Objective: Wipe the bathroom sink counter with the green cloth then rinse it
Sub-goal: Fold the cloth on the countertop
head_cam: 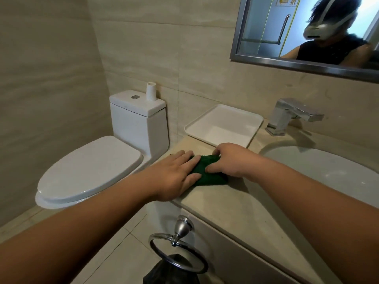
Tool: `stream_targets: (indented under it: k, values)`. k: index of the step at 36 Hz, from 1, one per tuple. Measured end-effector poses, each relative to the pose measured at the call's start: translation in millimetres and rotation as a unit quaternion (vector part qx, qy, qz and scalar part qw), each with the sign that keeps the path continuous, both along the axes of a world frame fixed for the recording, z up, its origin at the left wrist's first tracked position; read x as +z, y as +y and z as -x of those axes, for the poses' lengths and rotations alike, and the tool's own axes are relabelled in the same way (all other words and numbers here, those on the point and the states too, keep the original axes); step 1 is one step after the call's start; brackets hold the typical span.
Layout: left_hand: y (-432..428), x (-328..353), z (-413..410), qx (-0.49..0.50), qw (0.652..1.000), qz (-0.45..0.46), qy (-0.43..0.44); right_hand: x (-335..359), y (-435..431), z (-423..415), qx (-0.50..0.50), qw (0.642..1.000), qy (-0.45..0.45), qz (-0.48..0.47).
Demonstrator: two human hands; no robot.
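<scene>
counter is getting wiped at its left end | sink is lying to the right, handy for the rinse | left hand is pressing flat, fingers straight, pinning the cloth's edge | right hand is curling round it, likely to drive it | cloth is lying bunched on the counter between both hands

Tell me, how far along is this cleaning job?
Nothing plainly looks finished. In hand: the dark green cloth lies bunched on the beige stone counter, the left hand flat on it, the right hand gripping it, beside the white square tray. Left: the rinse; no water runs from the chrome faucet over the white sink basin.
</scene>
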State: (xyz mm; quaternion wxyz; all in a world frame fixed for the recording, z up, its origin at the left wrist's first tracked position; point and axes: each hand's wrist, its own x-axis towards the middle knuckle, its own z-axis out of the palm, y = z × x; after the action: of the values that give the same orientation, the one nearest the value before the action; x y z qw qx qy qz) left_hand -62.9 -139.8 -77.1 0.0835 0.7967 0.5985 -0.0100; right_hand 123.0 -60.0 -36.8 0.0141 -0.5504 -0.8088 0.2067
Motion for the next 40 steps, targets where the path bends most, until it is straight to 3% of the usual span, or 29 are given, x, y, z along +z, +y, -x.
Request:
stream_targets:
  k: [3, 8, 13, 20, 23, 25, 27, 29, 31, 34, 40]
  values:
    - [4.5, -0.3, 1.0, 0.0, 0.999, 0.039, 0.023, -1.5, 1.3, 2.0, -0.015, 0.999, 0.032, 0.036]
    - [13.7, 1.2, 12.1, -0.034, 0.998, -0.046, -0.034, 2.6, 4.0, -3.7, -0.037, 0.987, 0.124, 0.093]
    - [34.3, 8.7, 13.7, -0.055, 0.995, -0.082, -0.016, 6.7, 17.7, -16.6, -0.081, 0.944, 0.23, 0.224]
    - [107.8, 56.0, 0.3, -0.076, 0.981, -0.179, -0.016, 26.9, 64.9, -33.6, -0.163, 0.892, 0.392, 0.155]
    - [141.0, 64.2, -5.0, -0.093, 0.968, -0.232, 0.011, 27.9, 89.9, -38.7, -0.183, 0.881, 0.418, 0.125]
    - [157.9, 57.3, -9.9, -0.08, 0.974, -0.199, 0.078, 21.0, 102.7, -40.8, -0.2, 0.895, 0.383, 0.114]
    - [167.6, 41.3, -14.7, -0.04, 0.984, -0.109, 0.137, 8.8, 113.2, -41.7, -0.206, 0.937, 0.272, 0.075]
    - [170.2, 28.9, -21.3, -0.005, 0.993, -0.059, 0.104, -0.7, 119.3, -42.5, -0.182, 0.978, 0.106, -0.01]
    - [168.0, 25.7, -31.4, -0.006, 0.997, -0.055, 0.059, -6.9, 120.7, -41.9, -0.15, 0.983, 0.013, -0.105]
    - [163.6, 23.3, -44.5, -0.007, 1.0, 0.0, 0.019, -10.5, 115.0, -39.3, -0.081, 0.98, -0.004, -0.183]
    - [160.5, 14.1, -38.9, -0.012, 0.999, 0.042, 0.007, -23.8, 105.6, -44.5, 0.023, 0.982, -0.103, -0.158]
